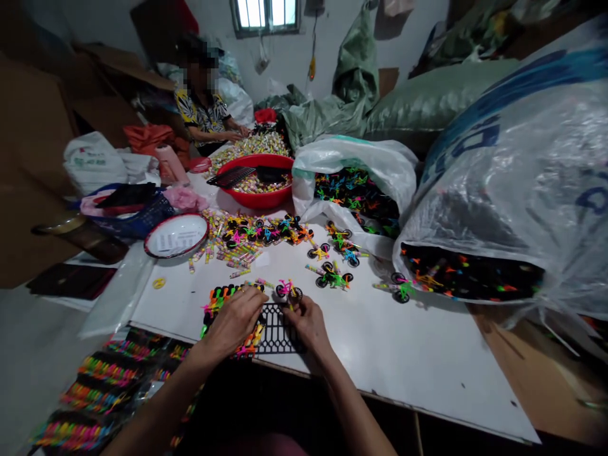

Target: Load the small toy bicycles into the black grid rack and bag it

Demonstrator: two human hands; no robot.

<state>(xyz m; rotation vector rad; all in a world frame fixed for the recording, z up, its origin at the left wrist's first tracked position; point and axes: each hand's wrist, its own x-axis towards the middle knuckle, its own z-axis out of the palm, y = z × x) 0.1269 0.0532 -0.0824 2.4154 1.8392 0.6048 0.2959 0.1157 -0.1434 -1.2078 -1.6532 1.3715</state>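
Right grip (308, 326): toy bicycle (288, 291) is pinched at the fingertips.
Left grip (232, 320): laid on stacked bicycles (219, 301); closure cannot be told.
Black grid (278, 332): set between grips.

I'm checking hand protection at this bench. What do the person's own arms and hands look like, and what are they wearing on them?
The left hand and right hand are bare, without gloves. The left forearm and right forearm show no sleeves. No watch or bracelet is visible; rings are too small to tell.

Toy bicycles (332, 277) stand between the right hand (306, 326) and the plastic sack (494, 209).
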